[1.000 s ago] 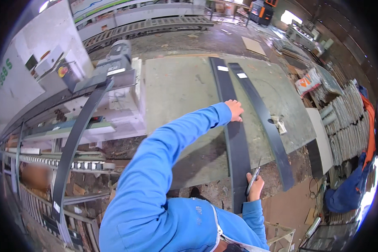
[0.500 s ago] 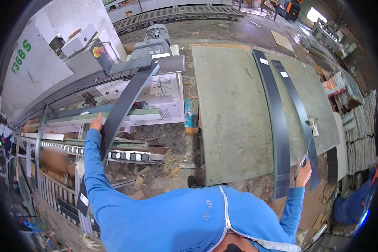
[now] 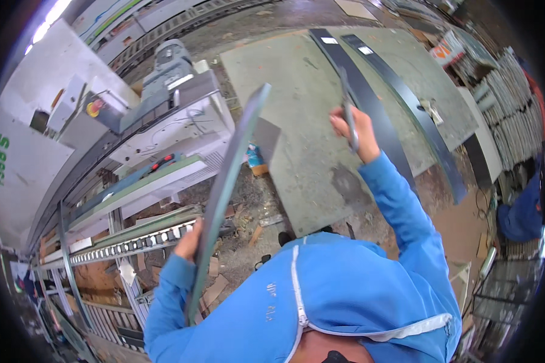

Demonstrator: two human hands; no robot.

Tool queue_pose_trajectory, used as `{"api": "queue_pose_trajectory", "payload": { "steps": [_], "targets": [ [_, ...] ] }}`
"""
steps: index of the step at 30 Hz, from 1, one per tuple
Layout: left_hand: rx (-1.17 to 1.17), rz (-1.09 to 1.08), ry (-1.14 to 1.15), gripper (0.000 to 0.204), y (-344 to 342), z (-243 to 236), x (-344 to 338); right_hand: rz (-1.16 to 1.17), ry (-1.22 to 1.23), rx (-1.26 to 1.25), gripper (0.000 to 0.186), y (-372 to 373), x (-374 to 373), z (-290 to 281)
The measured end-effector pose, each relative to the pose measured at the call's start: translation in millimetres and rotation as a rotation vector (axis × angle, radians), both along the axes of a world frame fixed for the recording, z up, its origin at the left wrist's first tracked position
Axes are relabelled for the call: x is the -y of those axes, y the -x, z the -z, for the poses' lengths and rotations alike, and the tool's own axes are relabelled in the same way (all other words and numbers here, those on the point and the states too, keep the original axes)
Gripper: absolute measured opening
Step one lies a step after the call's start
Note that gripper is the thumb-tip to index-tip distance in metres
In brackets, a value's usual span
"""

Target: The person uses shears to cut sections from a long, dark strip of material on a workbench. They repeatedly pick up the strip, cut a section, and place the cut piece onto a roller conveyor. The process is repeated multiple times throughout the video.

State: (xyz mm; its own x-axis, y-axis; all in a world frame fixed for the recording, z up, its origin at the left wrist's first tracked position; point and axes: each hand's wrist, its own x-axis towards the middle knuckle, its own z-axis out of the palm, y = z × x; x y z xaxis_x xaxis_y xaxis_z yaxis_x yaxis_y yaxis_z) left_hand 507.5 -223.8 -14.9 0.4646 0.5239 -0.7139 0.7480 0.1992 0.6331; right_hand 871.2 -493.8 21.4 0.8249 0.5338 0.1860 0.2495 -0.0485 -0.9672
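Note:
A long, narrow dark board [image 3: 229,169] stands tilted on its edge, its far end raised toward the table. My left hand [image 3: 189,241] is closed on the board's left side near the lower end; the board hides some of the fingers. My right hand [image 3: 358,133] is closed around a long, slim grey hand tool [image 3: 346,97], perhaps scissors, pointing away from me. That hand is above the greenish-grey table sheet [image 3: 303,175], beside a dark strip board [image 3: 366,91]. Another dark strip board [image 3: 409,97] lies to its right. Both lying boards bear white labels.
On the left stands a white machine [image 3: 42,163] with a red button [image 3: 94,107], a grey motor [image 3: 169,63] and a roller rail [image 3: 139,239]. A red-and-black tool [image 3: 161,161] lies on its ledge. Stacked sheets [image 3: 508,109] and a white-orange bag [image 3: 448,49] are at right.
The dark board has come off the machine and swung right, onto its edge, with my left hand. My right hand has moved left and away from me with the tool. The view has shifted.

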Motion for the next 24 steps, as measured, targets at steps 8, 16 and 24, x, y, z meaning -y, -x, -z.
{"api": "queue_pose_trajectory", "payload": {
  "steps": [8, 16, 24],
  "targets": [
    [0.101, 0.427, 0.018, 0.069, 48.7, 70.1, 142.9, -0.187, 0.103, -0.246, 0.025, -47.2, 28.7, 56.3],
    [-0.092, 0.580, 0.197, 0.069, 83.6, 114.3, 201.6, -0.323, 0.011, -0.554, 0.023, -56.9, 52.9, 73.8],
    [-0.329, 0.336, 0.305, 0.071, 85.5, 104.1, 243.3, -0.142, 0.646, 0.659, 0.028, -67.5, 82.2, 64.9]
  ]
}}
